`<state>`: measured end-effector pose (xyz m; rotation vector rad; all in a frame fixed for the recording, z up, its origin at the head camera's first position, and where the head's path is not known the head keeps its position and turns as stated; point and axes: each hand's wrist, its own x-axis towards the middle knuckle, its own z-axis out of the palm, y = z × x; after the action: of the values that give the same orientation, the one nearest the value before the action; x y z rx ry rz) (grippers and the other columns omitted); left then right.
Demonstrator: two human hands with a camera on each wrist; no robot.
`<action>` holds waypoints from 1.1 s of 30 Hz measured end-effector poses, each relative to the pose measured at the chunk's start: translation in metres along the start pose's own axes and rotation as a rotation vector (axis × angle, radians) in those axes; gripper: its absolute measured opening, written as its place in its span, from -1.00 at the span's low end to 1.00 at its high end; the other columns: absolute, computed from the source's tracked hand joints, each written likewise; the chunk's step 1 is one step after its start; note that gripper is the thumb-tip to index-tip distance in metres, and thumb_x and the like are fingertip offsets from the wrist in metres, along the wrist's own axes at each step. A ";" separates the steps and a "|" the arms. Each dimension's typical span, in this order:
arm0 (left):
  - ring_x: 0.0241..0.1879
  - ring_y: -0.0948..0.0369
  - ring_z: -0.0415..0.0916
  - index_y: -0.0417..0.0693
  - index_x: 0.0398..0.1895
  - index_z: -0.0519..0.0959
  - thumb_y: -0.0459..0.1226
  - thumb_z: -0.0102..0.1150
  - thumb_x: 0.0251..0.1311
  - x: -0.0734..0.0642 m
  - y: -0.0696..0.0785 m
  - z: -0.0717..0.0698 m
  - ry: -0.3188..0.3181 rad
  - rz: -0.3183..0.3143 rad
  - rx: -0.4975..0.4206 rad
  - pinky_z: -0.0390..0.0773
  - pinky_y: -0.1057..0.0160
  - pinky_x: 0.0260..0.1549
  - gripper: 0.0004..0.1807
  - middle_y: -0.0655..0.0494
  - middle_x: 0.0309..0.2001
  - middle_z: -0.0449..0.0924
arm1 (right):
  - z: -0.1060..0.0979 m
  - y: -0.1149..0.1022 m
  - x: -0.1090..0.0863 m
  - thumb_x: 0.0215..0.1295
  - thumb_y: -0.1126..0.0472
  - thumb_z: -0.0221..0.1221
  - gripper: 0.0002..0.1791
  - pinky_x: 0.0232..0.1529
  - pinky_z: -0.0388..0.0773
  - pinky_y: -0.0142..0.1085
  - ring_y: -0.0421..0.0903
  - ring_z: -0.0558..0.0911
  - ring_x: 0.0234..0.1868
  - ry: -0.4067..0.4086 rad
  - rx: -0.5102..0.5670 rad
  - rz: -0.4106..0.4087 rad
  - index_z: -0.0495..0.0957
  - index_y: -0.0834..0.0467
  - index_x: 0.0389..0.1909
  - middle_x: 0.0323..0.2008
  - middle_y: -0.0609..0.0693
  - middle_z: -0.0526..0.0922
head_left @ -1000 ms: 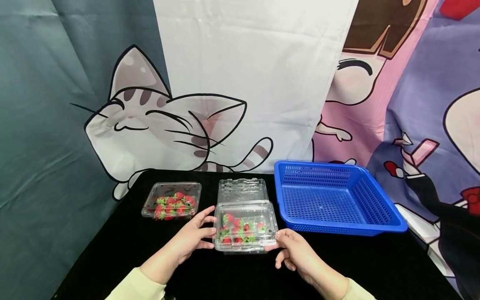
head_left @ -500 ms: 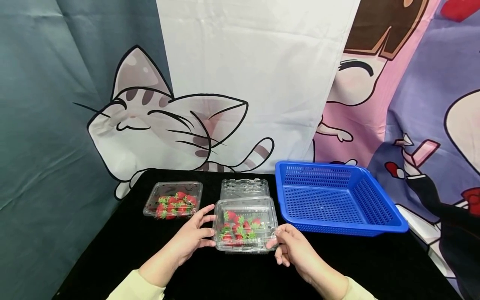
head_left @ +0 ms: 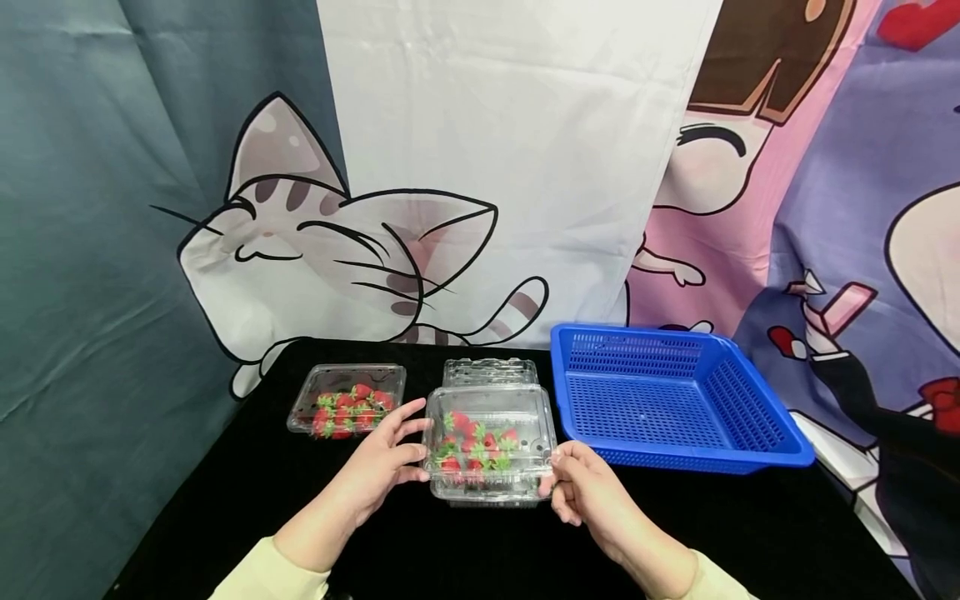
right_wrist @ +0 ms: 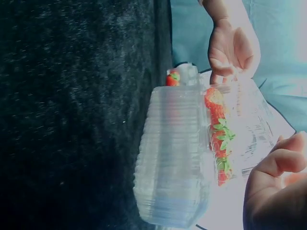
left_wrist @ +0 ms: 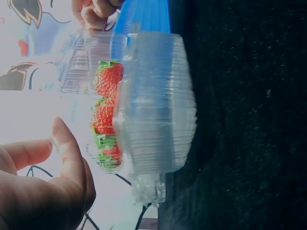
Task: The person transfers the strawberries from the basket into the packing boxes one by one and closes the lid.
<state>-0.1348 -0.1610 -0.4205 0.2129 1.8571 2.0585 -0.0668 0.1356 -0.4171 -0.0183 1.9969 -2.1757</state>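
A clear plastic clamshell box (head_left: 528, 412) with strawberries (head_left: 480, 446) inside sits mid-table in the head view, over a stack of clear plastic boxes (left_wrist: 165, 100). My left hand (head_left: 375, 462) holds its left side, fingers spread and fingertips at the edge. At the right front corner, my right hand (head_left: 588, 492) pinches the box's rim between thumb and fingers. Both wrist views show the strawberries lying just above the top of the stack. Part of the left hand's grip is hidden by the box.
A second clear box (head_left: 303, 408) of strawberries stands to the left. To the right is a blue perforated basket (head_left: 645, 412) with nothing in it. Black cloth (head_left: 240, 500) covers the table, and a printed curtain (head_left: 510, 125) hangs behind.
The strawberry box has shifted up and back a little over the stack, showing the stack's front edge below it. Both hands have risen slightly with it.
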 end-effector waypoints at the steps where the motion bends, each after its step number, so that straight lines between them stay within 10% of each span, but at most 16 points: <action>1: -0.13 0.06 0.46 0.04 0.54 0.08 -0.47 0.00 0.36 -0.001 0.002 -0.001 0.007 0.003 0.000 0.62 0.15 -0.28 -0.28 -0.22 0.41 0.19 | 0.001 -0.001 0.000 0.49 0.20 -0.05 -0.80 -0.72 0.22 -0.48 -0.24 0.39 -0.72 -0.004 0.003 0.002 0.27 0.30 -0.17 -0.48 0.02 0.61; 33: -0.11 0.16 0.41 -0.11 0.53 0.07 -0.48 -0.19 0.24 -0.082 0.029 -0.085 0.313 -0.066 0.150 0.46 0.30 -0.47 -0.27 -0.17 0.44 0.11 | 0.105 0.004 0.027 0.45 0.20 0.05 -0.85 -0.72 0.29 -0.51 -0.26 0.49 -0.72 -0.375 0.044 0.122 0.33 0.21 -0.23 -0.45 0.05 0.70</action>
<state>-0.0934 -0.2712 -0.3923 -0.1405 2.1716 1.9997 -0.0784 0.0282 -0.4142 -0.2701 1.6954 -1.9667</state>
